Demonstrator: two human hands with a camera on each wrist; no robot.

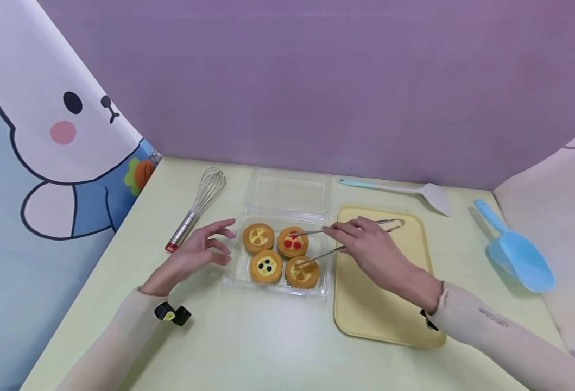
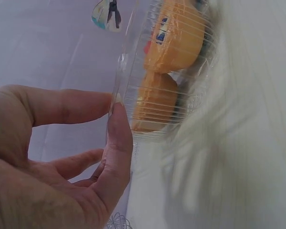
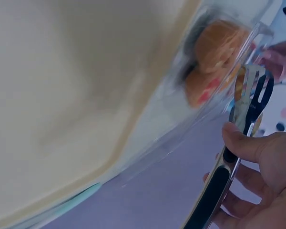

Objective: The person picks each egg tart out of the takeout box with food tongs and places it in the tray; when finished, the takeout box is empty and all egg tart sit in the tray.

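My right hand [image 1: 372, 250] grips metal tongs [image 3: 224, 162] with dark handle inlays, thumb on one side and fingers on the other. The tong arms are spread, their tips over the red-topped tart [image 1: 293, 243] and the tart with yellow wedges [image 1: 302, 272] at the box's near right. Also in the clear plastic box [image 1: 240, 277] are another wedge-topped tart [image 1: 258, 237] and one with dark berries [image 1: 266, 266]. Just left of the box is my left hand [image 1: 200, 250], fingers apart and loosely bent. In the left wrist view its fingertips [image 2: 119, 114] are right at the box rim.
The box's lid [image 1: 287, 194] lies folded back. A yellow tray [image 1: 385, 320] sits under my right hand. Around them lie a whisk [image 1: 199, 206] at left, a white spatula [image 1: 419, 190] behind the tray and a blue scoop [image 1: 519, 255] at right. A purple wall [image 1: 316, 92] stands behind.
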